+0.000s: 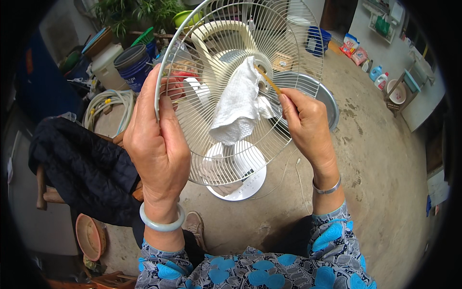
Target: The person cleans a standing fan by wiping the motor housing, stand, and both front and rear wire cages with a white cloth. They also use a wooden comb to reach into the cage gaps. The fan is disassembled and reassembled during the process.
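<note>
My left hand [158,137] grips the rim of a white wire fan grille [195,162], held up tilted before me. In my right hand [305,123] is a thin yellowish stick [269,80], pinched between thumb and fingers. The stick's far end meets a white textured cloth [236,104] that lies against the grille near its hub. Behind the wires, a pedestal fan's round white base [249,188] rests on the concrete floor.
A metal basin [330,104] stands beyond my right hand, a cream plastic chair [223,27] behind the grille. At left are blue buckets [133,72], a coiled hose [124,108] and dark cloth [83,166] over a wooden chair. A cord [299,177] lies on the floor.
</note>
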A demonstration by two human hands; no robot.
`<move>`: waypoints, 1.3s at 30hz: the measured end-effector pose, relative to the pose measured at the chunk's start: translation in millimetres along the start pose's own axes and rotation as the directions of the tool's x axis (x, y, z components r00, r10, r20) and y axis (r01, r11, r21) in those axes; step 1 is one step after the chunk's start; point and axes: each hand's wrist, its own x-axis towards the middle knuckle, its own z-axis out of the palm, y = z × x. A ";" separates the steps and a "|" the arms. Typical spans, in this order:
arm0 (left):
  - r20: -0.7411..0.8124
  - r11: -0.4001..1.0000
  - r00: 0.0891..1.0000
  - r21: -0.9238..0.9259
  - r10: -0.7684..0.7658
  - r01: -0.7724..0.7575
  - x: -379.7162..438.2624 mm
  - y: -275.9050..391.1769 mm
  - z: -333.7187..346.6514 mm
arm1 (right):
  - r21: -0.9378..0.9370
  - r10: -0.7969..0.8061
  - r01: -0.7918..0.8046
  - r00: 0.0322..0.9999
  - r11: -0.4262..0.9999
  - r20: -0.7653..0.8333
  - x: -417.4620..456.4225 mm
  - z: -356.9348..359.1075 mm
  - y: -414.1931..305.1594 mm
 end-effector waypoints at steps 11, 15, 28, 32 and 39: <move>0.005 0.998 1.000 -0.054 -0.028 0.028 -1.9 -2.9 -1.8 | 0.042 -0.002 0.003 1.000 0.999 -0.009 11.5 -0.9 -4.4; -0.012 0.999 1.000 -0.046 0.006 -0.006 -1.8 -3.6 0.6 | 0.006 0.015 -0.016 0.999 1.000 0.046 -0.3 -6.5 6.7; -0.043 0.998 0.999 -0.062 -0.007 0.004 -2.6 -1.0 0.8 | 0.010 -0.069 0.069 0.998 0.998 0.002 7.7 2.7 5.7; -0.040 0.999 0.999 -0.054 -0.006 0.004 -2.2 -1.1 2.5 | 0.013 -0.089 0.089 0.996 0.996 -0.015 13.3 3.6 5.1; -0.054 0.994 0.998 -0.111 -0.017 0.011 -2.3 -2.5 3.1 | 0.018 -0.013 0.012 0.999 1.000 0.048 -3.9 -6.6 11.6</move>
